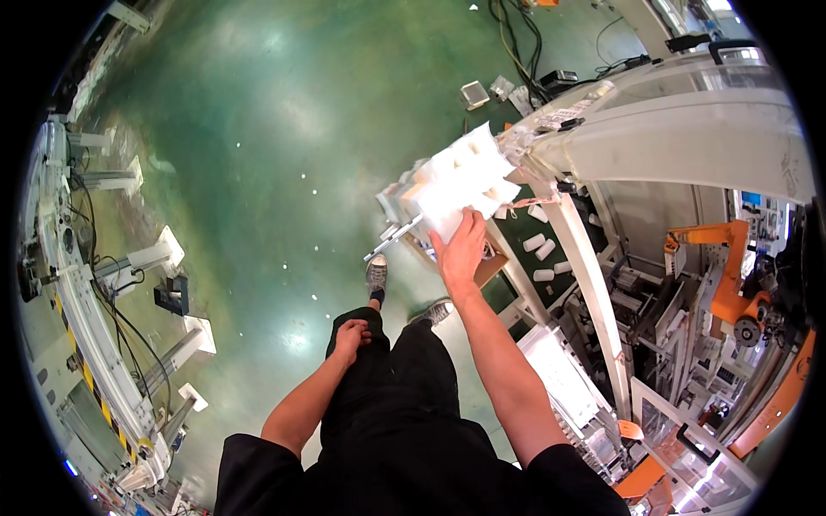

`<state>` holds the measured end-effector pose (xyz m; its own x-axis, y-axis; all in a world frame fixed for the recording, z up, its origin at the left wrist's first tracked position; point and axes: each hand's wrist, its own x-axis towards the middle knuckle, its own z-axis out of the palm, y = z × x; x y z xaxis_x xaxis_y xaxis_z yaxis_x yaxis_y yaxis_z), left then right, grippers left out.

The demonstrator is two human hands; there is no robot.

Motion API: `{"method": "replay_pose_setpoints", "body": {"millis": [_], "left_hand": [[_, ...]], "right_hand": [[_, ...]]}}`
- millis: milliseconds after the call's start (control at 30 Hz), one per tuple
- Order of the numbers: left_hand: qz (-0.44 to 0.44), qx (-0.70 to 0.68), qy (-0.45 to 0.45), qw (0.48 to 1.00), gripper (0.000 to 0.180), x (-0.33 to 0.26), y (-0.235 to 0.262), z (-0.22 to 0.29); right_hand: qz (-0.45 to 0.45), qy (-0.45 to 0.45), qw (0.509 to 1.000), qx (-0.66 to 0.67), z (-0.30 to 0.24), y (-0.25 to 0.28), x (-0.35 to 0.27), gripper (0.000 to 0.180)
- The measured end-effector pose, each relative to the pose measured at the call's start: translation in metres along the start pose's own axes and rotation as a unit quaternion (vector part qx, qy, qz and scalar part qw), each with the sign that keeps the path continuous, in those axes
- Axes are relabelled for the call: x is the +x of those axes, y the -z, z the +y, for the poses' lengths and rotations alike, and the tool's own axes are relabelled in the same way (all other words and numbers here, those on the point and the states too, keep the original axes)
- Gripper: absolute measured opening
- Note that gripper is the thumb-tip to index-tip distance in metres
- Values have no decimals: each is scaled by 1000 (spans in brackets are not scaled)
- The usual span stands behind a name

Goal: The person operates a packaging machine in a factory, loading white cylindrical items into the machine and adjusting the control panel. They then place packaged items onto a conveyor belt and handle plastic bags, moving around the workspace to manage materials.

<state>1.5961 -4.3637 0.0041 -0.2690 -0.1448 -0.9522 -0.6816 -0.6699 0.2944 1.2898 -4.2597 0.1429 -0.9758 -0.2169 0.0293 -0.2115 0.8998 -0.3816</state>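
Operator: Position and state of the left hand [351, 336]?

Guide: Your left hand rests at the left leg of your black shorts [391, 370], fingers loosely curled. You cannot tell from this view whether the curl contains anything. It is the farther hand, well apart from the white stack [456, 172].

Operator: Next item rightward?

Guide: A pale metal bar [394, 239] slants just beyond your left shoe [376, 271], rising toward the stack's near side.

Operator: Orientation of the white stack?

Guide: Its long axis runs obliquely, near left to far right. It lies directly ahead of your right hand [461, 253] and slightly left. Glare hides surface detail.

Operator: State of the right hand?

Guide: Thumb and fingers stand spread; the fingertips appear to touch the near side without closing around it. This hand is nearer and meets the stack across its long axis.

Operator: Farther right?

Guide: A brown box [491, 270] sits just beside your wrist; white cylinders [544, 249] lie beyond.
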Motion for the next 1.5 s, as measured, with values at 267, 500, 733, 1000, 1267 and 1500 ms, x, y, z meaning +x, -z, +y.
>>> {"method": "replay_pose_setpoints", "body": {"millis": [267,500,733,1000,1267,1500], "left_hand": [[-19,25,2,1000,15,-1,-2,8],[-45,51,13,998,16,-7,-19,15],[-41,54,-6,998,16,-3,-2,9],[-18,38,-6,999,16,3,14,2],[-17,37,-19,999,16,-1,13,8],[-7,19,-84,996,19,-2,42,38]], "right_hand": [[-25,-28,999,5,14,-5,-3,74],[-33,11,999,-3,22,-25,-5,55],[-36,-13,999,11,18,-40,6,41],[-55,-37,995,69,8,-29,-2,33],[-84,43,993,73,28,-49,-8,25],[-211,229,948,65,-14,-68,-70,21]]}}
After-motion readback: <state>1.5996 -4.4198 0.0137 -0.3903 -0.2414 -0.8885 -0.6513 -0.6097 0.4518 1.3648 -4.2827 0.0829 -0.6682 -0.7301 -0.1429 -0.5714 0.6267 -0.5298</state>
